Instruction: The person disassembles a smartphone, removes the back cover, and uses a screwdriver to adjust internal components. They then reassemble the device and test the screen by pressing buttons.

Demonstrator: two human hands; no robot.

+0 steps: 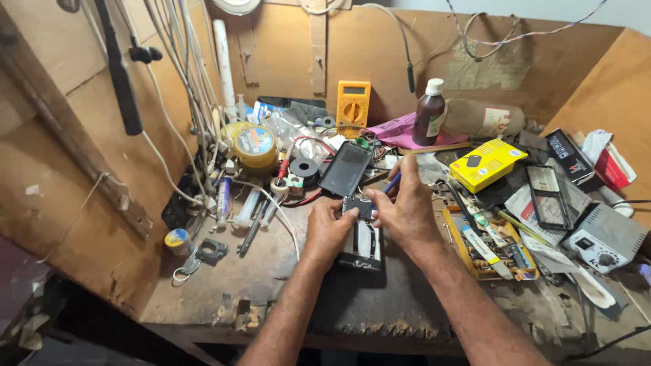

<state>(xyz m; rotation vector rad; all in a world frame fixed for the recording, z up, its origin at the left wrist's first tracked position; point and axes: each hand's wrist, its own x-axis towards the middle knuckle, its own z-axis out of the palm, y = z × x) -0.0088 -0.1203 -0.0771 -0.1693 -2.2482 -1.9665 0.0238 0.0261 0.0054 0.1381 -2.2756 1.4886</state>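
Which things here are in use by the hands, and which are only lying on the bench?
In use: left hand and right hand on the opened phone; blue-handled tool in the right hand.

Lying about: yellow multimeter, brown bottle, yellow box, black phone, solder reel.

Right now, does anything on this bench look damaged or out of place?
Yes. The wooden workbench's front edge is chipped and ragged. The phone under the left hand and right hand lies opened, insides exposed.

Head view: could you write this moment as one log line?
left hand: steadies opened phone | right hand: holds blue tool at its top | black phone behind | on workbench
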